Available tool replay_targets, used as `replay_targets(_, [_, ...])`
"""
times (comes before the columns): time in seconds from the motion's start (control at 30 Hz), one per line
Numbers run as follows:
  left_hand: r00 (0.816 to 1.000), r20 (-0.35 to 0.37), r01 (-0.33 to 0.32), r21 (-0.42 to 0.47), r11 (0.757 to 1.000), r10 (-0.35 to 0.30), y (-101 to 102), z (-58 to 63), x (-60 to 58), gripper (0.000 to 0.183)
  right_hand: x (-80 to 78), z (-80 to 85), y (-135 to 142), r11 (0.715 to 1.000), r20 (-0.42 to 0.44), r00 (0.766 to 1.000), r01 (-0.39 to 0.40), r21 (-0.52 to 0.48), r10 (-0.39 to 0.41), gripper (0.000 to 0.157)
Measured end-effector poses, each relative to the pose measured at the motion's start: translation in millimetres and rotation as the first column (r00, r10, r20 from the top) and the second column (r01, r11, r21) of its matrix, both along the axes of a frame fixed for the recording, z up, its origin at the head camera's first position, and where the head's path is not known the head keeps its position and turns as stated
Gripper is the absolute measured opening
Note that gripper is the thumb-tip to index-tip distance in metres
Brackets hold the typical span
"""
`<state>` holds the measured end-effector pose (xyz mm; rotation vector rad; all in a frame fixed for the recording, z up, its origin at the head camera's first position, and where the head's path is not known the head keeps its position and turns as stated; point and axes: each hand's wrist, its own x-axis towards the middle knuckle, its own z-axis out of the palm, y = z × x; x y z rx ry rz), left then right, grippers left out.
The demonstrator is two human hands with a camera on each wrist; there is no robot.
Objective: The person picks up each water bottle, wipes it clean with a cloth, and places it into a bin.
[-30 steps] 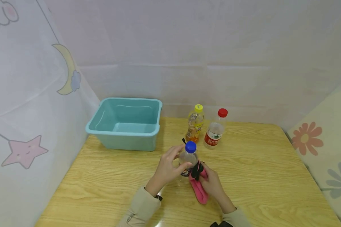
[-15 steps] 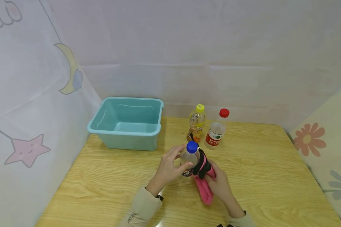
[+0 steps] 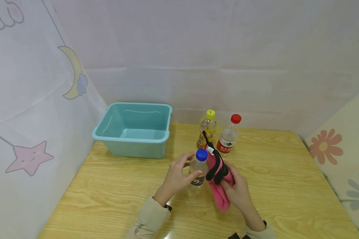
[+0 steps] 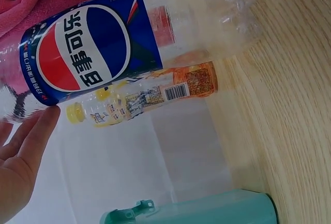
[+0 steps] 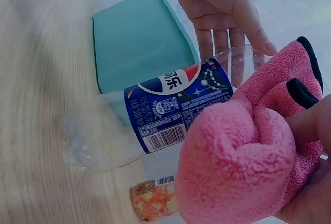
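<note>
A clear plastic Pepsi bottle [image 3: 198,180] with a blue cap stands upright on the wooden table. My left hand [image 3: 174,179] holds its upper part, thumb at the front and fingers behind. In the left wrist view its blue label with the red, white and blue emblem [image 4: 85,48] shows large. My right hand [image 3: 238,191] grips a folded pink towel [image 3: 219,196] with black edging and a small white tag, just right of the bottle. From the right wrist, the bunched fluffy towel [image 5: 238,162] overlaps part of the bottle [image 5: 103,131].
Behind the hands stand a yellow-capped drink bottle [image 3: 207,126] with an orange lower part and a red-capped water bottle [image 3: 227,136]. A teal plastic basin [image 3: 137,148] sits at the back left. Printed white cloth [image 3: 194,39] hangs along the table's back and sides.
My right hand has shifted to the right with the towel, whose top end has come up beside the bottle cap. The left hand and the Pepsi bottle have stayed nearly in place.
</note>
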<state>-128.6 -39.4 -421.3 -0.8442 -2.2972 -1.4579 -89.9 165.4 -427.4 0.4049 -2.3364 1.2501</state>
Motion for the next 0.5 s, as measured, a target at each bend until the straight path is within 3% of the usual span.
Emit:
replay_targets(0.23, [0.998,0.031,0.056,0.021,0.998,-0.057,-2.6,1.3,-2.6,0.051,-5.8,5.3,-0.8,1.000,-0.037,0.999,-0.018,0.021,0.019,0.056])
replay_targets(0.5, [0.979,0.144,0.145,0.020,0.989,-0.146,-5.6,2.5,-5.8,0.052,-6.5,10.0,-1.9,0.996,0.005,0.999,-0.036,0.077,0.036,0.058])
